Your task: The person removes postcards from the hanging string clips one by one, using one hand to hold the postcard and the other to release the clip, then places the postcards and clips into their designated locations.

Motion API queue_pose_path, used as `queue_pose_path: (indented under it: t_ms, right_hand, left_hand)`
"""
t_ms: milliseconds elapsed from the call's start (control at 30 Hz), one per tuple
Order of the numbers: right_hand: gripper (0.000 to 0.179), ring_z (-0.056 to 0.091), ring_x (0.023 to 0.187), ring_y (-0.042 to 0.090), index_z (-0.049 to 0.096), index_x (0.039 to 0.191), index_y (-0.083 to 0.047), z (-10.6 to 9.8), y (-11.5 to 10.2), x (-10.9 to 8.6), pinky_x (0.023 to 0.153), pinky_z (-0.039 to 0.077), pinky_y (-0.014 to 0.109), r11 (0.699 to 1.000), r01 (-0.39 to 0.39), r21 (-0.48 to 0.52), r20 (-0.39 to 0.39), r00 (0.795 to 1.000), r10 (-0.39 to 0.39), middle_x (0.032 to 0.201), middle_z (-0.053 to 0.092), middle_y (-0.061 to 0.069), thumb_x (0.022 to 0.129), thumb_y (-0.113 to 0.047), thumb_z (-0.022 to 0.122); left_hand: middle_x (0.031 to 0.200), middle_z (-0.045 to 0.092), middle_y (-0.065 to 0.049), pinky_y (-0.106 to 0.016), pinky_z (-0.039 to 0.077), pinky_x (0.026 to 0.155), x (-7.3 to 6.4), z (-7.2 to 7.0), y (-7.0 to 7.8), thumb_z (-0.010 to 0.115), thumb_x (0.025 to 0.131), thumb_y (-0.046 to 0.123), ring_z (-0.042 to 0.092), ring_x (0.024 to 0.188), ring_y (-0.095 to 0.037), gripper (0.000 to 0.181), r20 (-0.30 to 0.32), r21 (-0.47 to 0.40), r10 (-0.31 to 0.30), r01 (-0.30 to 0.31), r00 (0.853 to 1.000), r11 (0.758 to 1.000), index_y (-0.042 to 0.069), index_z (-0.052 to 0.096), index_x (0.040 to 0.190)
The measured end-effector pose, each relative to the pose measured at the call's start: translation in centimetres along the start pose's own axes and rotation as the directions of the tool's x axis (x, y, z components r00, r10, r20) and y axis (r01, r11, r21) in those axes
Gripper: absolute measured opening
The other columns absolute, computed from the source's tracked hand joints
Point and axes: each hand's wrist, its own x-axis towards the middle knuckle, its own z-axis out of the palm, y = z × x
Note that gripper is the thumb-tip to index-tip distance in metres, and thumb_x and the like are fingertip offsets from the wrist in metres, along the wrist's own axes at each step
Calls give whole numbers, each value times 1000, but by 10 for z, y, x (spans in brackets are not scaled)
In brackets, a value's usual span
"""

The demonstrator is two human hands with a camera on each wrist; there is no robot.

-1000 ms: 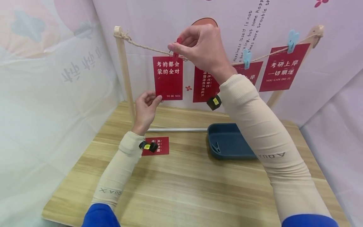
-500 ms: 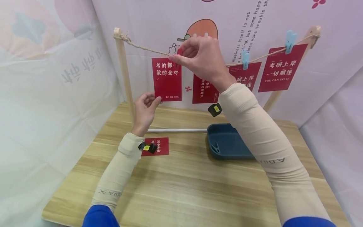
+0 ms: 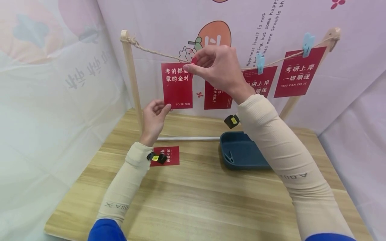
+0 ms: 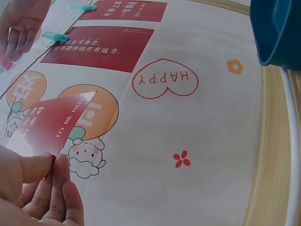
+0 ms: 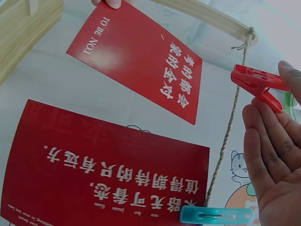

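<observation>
One red card (image 3: pixel 177 90) extends above the left grip (image 3: pixel 152 118), corner pinched.

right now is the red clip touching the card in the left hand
Apart: the right wrist view shows a gap between red clip and card.

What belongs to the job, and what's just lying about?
Likely in the job:
left hand, pinching red rectangular TO BE NO.1 card
right hand, pinching red plastic clip
beige twine line

Likely lying about:
dark-blue rectangular tray
red printed card on wooden table, perhaps for later
</observation>
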Motion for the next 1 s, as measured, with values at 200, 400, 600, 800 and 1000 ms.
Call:
queue_pose_path:
  t_ms: [200,400,600,800,1000]
  right_hand:
    - [40,79,98,17,80,115,-8,1,7,-8,91,63,27,1000,-1,-5,2,1000,1,109,82,7,92,-40,82]
    - [39,79,98,18,80,116,-8,2,12,-14,92,63,27,1000,-28,1,18,999,28,109,82,8,92,-39,83]
    - [41,79,97,18,80,117,-8,2,17,-20,92,64,30,999,-48,1,32,998,48,109,82,8,91,-40,84]
    - [40,79,95,16,81,115,-10,3,23,-26,89,64,29,999,-41,4,37,998,41,106,83,6,91,-42,84]
    - [39,79,93,16,81,111,-10,5,31,-33,89,64,30,999,-49,15,49,998,48,104,83,5,90,-43,84]
  left_hand:
    - [119,74,-22,-24,61,97,-1,0,-2,73,101,20,74,109,-32,35,1,7,-28,28,1000,1000,-3,65,125]
    - [115,74,-14,-23,60,98,-2,0,-3,73,101,21,73,100,-12,35,-11,20,-47,48,999,999,-2,65,126]
    - [111,73,-8,-22,60,96,-3,1,-4,73,101,20,72,101,-14,35,-13,18,-64,64,998,998,-3,64,126]
    - [118,73,-17,-24,60,98,-4,0,-4,72,102,21,73,110,-29,35,-6,29,-78,78,997,997,-3,64,126]
    - [119,73,-17,-24,60,99,-5,1,-7,72,102,24,72,113,-32,36,-3,46,-97,97,995,994,-1,64,127]
